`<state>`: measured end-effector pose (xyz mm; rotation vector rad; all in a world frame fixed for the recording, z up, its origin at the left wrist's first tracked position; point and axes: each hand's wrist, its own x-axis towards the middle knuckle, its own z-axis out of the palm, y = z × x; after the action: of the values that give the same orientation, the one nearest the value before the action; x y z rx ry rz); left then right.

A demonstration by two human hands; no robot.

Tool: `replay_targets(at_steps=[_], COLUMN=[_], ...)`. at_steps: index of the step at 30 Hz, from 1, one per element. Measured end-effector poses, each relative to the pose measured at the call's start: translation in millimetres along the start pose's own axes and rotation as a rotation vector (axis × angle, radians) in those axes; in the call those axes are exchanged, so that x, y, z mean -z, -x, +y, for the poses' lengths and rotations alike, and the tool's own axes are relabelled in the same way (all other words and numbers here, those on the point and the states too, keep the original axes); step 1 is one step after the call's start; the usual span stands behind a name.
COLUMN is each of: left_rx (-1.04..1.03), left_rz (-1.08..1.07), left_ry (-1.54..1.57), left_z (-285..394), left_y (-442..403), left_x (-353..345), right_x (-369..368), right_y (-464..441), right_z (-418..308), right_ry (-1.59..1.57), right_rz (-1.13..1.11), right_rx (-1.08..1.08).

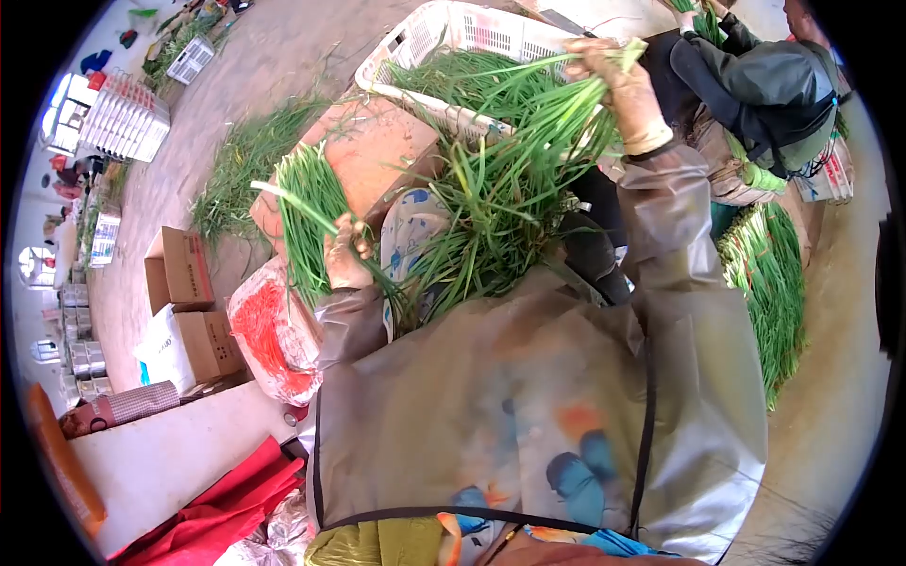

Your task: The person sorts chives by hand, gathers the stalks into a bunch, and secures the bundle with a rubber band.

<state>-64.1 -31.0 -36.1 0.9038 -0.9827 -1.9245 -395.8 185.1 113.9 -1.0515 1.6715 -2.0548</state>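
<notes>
My right hand (623, 90), raised at the upper right, is closed round the pale ends of a loose bunch of long green stalks (566, 118), whose leaves hang down toward my lap. More loose leaves (481, 208) lie across my lap. On the left, my left hand (347, 253) holds a few stalks (294, 200) with a pale end pointing left. Just beside it, a neat pile of green stalks (316, 217) rests on a reddish board (382, 141).
A white plastic crate (491, 30) with greens stands ahead. Loose greens (236, 170) are strewn on the floor. Left are cardboard boxes (203, 344) and a bag of red strings (269, 330). A co-worker (774, 94) sits at the upper right, near stacked green bundles (769, 283).
</notes>
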Motion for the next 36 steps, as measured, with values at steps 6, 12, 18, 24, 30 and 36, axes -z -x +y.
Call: replay_targets(at_steps=[6, 12, 18, 24, 30, 36], left_rx=[-0.04, 0.061, 0.068, 0.193, 0.183, 0.214], left_rz=[-0.444, -0.715, -0.803, -1.011, -0.778, -0.848], left_ry=[-0.13, -0.171, -0.206, -0.234, -0.186, -0.242], left_z=[26.2, 17.8, 15.1, 18.9, 15.1, 19.9], left_y=[41.9, 55.1, 53.2, 63.1, 54.9, 44.9], left_x=[-83.9, -134.7, -116.2, -110.2, -106.2, -114.0], right_x=[-49.1, -65.6, -50.8, -96.6, -104.3, -98.1], right_y=[8.2, 15.4, 19.5, 28.0, 38.7, 35.5], right_z=[-17.7, -2.1, -1.1, 17.0, 28.8, 23.8], right_ry=[0.018, 0.034, -0.011, -0.069, -0.018, 0.042], right_rz=[-0.254, -0.238, -0.303, -0.36, -0.445, -0.235], right_rx=[0.164, 0.083, -0.037, -0.395, -0.332, -0.243])
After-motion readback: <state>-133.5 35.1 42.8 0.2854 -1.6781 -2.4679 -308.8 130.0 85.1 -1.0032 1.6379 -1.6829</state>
